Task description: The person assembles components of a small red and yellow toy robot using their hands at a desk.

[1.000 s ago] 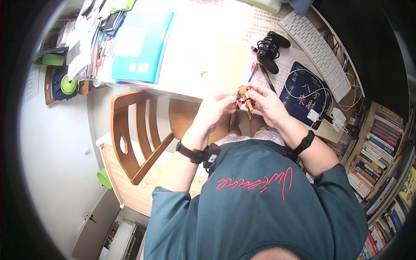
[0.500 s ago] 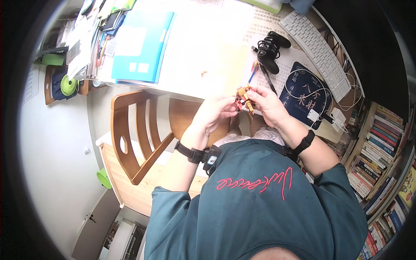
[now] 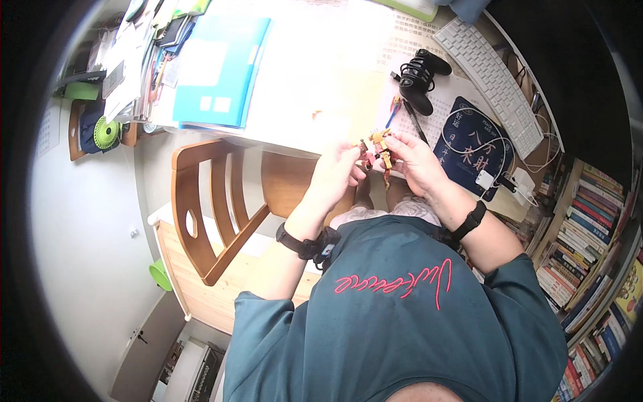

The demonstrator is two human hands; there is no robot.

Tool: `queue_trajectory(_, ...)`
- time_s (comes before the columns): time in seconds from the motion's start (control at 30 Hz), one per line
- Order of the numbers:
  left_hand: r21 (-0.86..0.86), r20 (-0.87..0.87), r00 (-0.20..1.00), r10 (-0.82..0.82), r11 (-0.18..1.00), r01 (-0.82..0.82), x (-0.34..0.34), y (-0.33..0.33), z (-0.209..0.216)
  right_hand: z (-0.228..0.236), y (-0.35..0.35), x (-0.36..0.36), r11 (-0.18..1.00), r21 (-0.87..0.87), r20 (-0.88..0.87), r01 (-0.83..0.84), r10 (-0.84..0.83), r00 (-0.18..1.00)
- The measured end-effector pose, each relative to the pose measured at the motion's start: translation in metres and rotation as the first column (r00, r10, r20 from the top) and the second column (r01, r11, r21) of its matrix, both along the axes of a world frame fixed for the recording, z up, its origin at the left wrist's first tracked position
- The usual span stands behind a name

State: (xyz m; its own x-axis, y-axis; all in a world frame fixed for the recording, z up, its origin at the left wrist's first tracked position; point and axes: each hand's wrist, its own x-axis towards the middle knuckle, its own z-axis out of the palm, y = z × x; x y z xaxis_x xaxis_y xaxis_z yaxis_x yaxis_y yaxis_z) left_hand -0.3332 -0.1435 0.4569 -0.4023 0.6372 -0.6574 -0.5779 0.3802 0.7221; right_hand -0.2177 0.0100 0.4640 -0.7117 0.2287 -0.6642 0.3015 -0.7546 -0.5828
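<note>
A small gold, red and black toy figure (image 3: 383, 150), seemingly built of bricks, is held up at the near edge of the desk. My right hand (image 3: 418, 162) pinches its gold side between thumb and fingers. From the other side my left hand (image 3: 339, 167) closes its fingertips on a small dark and red part (image 3: 364, 147) of the figure. Whether that part is still joined to the rest cannot be made out. Just beyond the figure lie a thin blue and red item (image 3: 392, 112) and a black pen (image 3: 414, 120).
A black game controller (image 3: 416, 84) wrapped in its cable, a white keyboard (image 3: 492, 84) and a dark blue mat (image 3: 462, 144) with white cables lie at the right. Blue folders (image 3: 218, 74) lie at the far left. A wooden chair (image 3: 221, 194) stands left; bookshelves (image 3: 583, 234) stand right.
My left hand has turned, its fingertips now higher, and a small dark part shows at them. The gold figure has turned slightly in my right hand, which stays nearly in place.
</note>
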Motion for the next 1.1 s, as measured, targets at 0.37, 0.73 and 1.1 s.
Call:
queue_trajectory(0.37,0.014,0.164,0.986,0.007,1.000,-0.010,0.002,0.003,0.008,-0.007,0.002,0.002,1.000,0.025,0.009,0.003,-0.003,1.000)
queue_trajectory(0.73,0.015,0.193,0.980,0.047,0.999,-0.051,-0.004,0.005,0.010,-0.002,0.001,-0.001,0.998,0.025,-0.055,-0.051,0.052,0.997)
queue_trajectory(1.1,0.018,0.165,0.983,0.076,0.997,-0.080,-0.005,0.008,0.009,0.001,-0.001,-0.001,0.999,0.046,-0.027,0.007,-0.006,1.000)
